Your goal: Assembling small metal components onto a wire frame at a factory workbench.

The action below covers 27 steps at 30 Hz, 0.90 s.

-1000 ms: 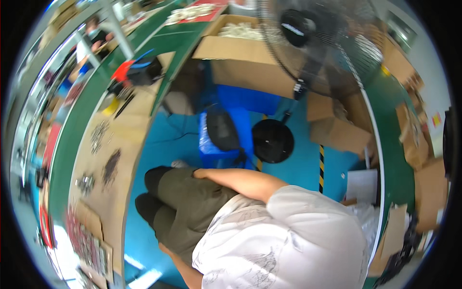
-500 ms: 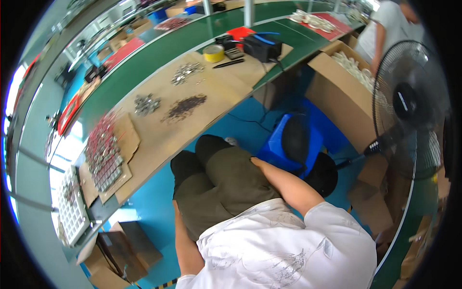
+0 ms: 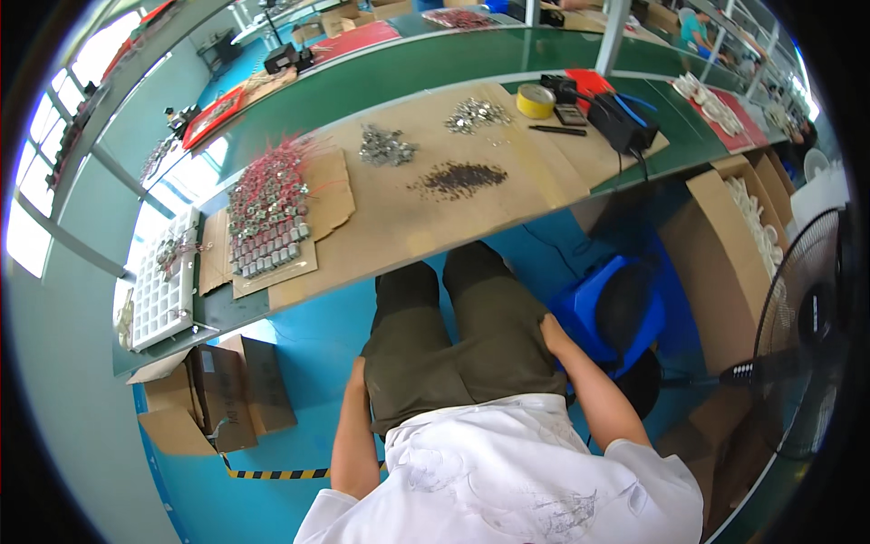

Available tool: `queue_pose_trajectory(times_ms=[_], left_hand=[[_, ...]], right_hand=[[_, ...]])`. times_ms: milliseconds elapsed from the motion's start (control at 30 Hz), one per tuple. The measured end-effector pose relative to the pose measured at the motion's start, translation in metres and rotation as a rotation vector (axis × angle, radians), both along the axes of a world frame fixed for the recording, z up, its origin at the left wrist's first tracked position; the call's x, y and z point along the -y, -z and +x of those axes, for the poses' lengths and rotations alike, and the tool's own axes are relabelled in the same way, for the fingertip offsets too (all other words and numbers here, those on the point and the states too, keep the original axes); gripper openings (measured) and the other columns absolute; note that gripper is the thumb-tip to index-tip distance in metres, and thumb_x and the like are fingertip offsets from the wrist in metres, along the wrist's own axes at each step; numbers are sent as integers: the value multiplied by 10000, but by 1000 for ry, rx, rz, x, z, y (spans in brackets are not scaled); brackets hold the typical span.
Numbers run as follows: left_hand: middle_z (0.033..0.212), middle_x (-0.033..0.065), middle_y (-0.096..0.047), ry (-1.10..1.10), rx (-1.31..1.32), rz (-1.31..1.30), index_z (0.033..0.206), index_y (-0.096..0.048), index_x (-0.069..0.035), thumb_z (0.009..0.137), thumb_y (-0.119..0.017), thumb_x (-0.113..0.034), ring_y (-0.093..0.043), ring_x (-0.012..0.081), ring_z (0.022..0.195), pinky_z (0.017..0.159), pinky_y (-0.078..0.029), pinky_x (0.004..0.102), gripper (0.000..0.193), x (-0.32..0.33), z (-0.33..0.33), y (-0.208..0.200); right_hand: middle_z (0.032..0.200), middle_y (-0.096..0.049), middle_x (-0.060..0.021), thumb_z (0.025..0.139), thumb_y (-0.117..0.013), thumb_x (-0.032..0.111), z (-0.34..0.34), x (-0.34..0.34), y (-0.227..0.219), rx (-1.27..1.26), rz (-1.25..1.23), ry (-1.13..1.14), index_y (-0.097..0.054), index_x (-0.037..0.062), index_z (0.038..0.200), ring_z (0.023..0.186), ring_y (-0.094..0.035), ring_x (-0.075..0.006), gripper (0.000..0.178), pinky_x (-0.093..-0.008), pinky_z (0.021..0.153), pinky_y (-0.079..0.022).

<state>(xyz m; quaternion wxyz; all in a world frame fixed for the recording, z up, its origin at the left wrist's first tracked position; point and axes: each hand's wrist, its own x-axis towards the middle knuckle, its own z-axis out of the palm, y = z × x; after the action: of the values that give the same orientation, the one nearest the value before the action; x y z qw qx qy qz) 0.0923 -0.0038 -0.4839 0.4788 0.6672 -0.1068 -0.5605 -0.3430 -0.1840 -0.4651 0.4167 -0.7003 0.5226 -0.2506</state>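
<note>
My left hand point(image 3: 358, 374) is down at the left side of my dark olive trousers point(image 3: 471, 363), its fingers hidden. At the other side, my right hand point(image 3: 549, 332) rests against the right thigh, and its fingers are also mostly out of sight. Before my knees stands a workbench covered with brown cardboard point(image 3: 381, 218). On it lie a dark heap of tiny parts point(image 3: 460, 180), a pile of silvery metal pieces point(image 3: 386, 146) and another shiny pile point(image 3: 477, 115). Small metal blocks with red wires point(image 3: 269, 208) are massed at the left.
A white compartment tray point(image 3: 165, 281) is at the bench's left end. Yellow tape point(image 3: 536, 102), a black pen-like tool point(image 3: 556, 131) and a black device point(image 3: 623, 122) are farther right. A blue stool point(image 3: 598, 308), a fan point(image 3: 807, 326) and a large carton point(image 3: 716, 236) stand to my right; open boxes point(image 3: 222, 399) at left.
My view has turned, so the bench shows squarer in front and lower. Both hands stay beside my thighs. The person by the carton is no longer seen there.
</note>
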Motion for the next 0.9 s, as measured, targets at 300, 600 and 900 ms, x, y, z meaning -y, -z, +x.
queue_pose_trajectory(times_ms=[300,600,900], left_hand=[[1371,186,-673,73,-53,-455,1383,-621,77,1131,-475,-411,-654,300,1251,1111,-484,439,568,-59,13,-36],[669,57,-598,-74,454,-234,890,-678,-1,1161,-413,-395,-537,119,564,484,-399,283,547,-102,12,-75],[560,-31,-467,-207,457,-43,831,-643,-34,1159,-437,-327,-383,52,474,455,-285,258,486,-178,-56,-40]], right_hand=[[861,-739,-195,946,-671,127,3,-34,-163,-303,-360,-213,-761,-6,958,765,-716,-378,161,-446,703,-582],[1060,-739,-246,1001,-715,142,106,-37,-355,1210,-551,-951,-725,-118,1087,857,-745,-335,274,-389,708,-618],[936,-739,-217,936,-760,33,144,-20,-332,1426,-559,-629,-743,-123,1040,716,-731,-283,188,-340,586,-587]])
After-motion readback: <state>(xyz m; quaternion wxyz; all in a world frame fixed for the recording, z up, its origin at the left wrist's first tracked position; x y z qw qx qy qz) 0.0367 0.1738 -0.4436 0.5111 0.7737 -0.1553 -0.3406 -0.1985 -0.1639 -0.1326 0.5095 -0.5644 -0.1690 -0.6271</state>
